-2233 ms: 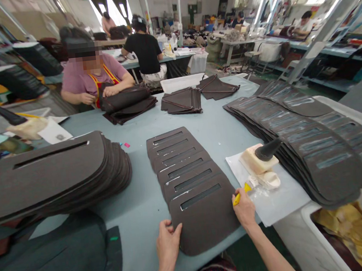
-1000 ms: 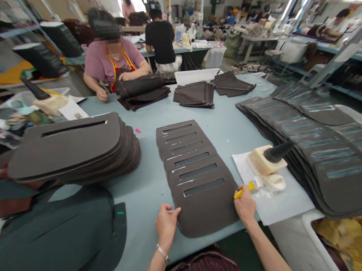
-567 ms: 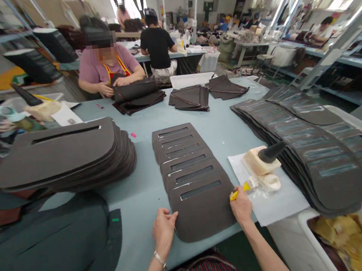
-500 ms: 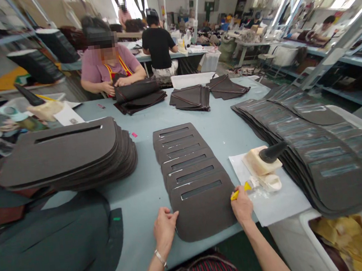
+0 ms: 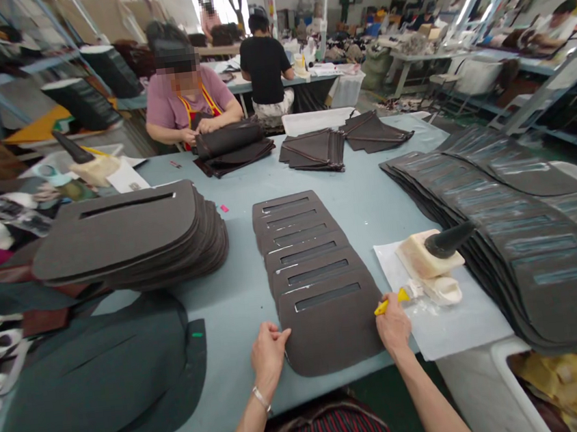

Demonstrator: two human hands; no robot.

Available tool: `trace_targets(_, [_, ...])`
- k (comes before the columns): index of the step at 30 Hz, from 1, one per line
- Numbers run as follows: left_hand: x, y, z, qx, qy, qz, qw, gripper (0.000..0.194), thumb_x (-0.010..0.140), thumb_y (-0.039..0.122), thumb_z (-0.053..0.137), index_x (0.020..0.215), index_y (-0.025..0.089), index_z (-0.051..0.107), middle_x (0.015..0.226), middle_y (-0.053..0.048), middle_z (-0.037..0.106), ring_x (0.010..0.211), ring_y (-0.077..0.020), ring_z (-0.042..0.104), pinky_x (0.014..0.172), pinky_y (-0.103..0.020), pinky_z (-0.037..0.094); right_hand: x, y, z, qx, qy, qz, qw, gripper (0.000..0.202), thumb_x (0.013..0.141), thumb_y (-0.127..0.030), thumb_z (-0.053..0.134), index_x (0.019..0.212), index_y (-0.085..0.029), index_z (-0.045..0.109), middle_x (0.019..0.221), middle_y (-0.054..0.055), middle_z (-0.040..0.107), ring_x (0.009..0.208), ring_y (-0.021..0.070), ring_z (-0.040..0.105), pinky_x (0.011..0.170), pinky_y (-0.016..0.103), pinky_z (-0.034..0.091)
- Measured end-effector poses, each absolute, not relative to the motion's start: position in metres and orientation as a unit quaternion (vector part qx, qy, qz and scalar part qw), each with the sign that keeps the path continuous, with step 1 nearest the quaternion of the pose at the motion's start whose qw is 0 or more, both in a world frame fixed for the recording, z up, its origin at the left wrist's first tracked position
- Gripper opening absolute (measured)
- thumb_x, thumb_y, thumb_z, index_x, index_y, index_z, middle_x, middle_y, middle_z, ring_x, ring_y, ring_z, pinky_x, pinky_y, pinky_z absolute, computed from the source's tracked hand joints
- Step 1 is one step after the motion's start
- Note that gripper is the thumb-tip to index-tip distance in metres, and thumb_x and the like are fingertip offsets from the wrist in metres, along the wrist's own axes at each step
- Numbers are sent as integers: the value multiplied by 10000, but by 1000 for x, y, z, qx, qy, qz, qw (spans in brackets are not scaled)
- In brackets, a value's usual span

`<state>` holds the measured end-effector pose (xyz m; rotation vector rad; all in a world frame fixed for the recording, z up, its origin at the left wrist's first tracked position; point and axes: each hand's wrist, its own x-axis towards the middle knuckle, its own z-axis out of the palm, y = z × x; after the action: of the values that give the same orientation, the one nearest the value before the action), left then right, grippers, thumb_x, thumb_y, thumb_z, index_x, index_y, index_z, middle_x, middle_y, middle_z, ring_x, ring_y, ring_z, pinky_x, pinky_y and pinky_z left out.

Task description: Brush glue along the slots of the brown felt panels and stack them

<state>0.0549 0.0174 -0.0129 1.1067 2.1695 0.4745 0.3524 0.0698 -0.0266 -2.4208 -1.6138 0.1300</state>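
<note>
In front of me, dark brown panels (image 5: 332, 338), each with a long slot, lie overlapped in a staggered row. My left hand (image 5: 269, 355) pinches the left edge of the nearest panel between thumb and fingers. At that panel's right edge is my right hand (image 5: 394, 323), its fingers closed round a yellow-handled brush (image 5: 391, 301); the brush's tip is hard to make out against the white matter beyond it. Just right of this hand, a cream glue pot (image 5: 427, 256) with a black spout sits on a white sheet (image 5: 438, 334).
A thick stack of slotted panels (image 5: 120, 234) stands left, with dark green sheets (image 5: 110, 379) before it. Shiny-coated panels (image 5: 560, 297) fan out on the right. Across the table, a person (image 5: 190, 96) handles dark folded pieces (image 5: 234, 142). A white bin (image 5: 500, 365) stands below right.
The whole view has swung slightly left, so everything appears farther right. Both hands keep their places at the nearest panel's edges, and the brush stays in my right hand.
</note>
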Motion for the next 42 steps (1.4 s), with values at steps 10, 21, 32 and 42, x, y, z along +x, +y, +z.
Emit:
trace_targets(10, [58,20,-14,394,844,172,321,219,749,367,632,821,233,475,721,32,679,686,-141,610,588,-238,324,354,73,-25,-827,-555,39,85,147,917,-286,437,1029,-209,491,797,31,566,628,162,541,535,260,230])
trace_targets(21, [53,18,-12,446,828,167,296,267,729,394,633,848,220,469,756,2,624,690,-155,568,587,-257,313,350,71,-30,-811,-573,-57,99,247,853,-273,501,1077,-172,525,863,94,514,797,229,524,590,267,294])
trace_targets(32, [-4,-5,-10,480,771,285,307,281,855,453,392,856,200,515,815,-32,630,751,-160,601,719,-279,450,354,57,-24,-794,-589,-83,127,301,774,-127,486,1069,-131,544,783,76,486,809,238,475,676,297,330])
trace_targets(42, [-166,-80,10,386,912,129,-56,481,842,454,421,1244,195,470,1237,-161,474,1111,-366,420,862,-486,364,323,44,-26,-760,-632,-85,124,198,829,-228,512,998,-136,558,831,77,495,842,223,456,752,299,342])
